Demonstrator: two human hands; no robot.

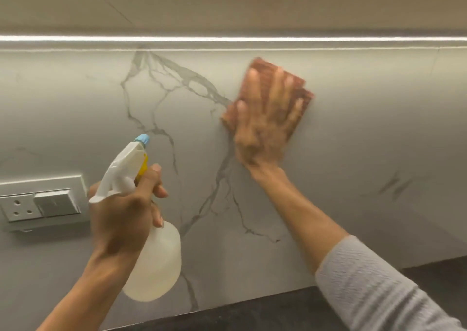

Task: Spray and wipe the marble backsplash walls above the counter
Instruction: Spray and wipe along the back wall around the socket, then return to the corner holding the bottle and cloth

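The grey-veined marble backsplash [366, 133] fills the view. My right hand [265, 121] lies flat, fingers spread, pressing a folded orange-brown cloth [302, 85] against the upper wall; hand and cloth are motion-blurred. My left hand [123, 217] is wrapped around the neck of a translucent white spray bottle [156, 262], held off the wall. Its white trigger head with a blue nozzle [142, 140] points up towards the wall, and my index finger rests by the yellow trigger.
A grey socket-and-switch plate [40, 203] is set in the wall at the left. A lit strip [227, 38] runs under the cabinet above. The dark counter [278, 310] runs along the bottom edge.
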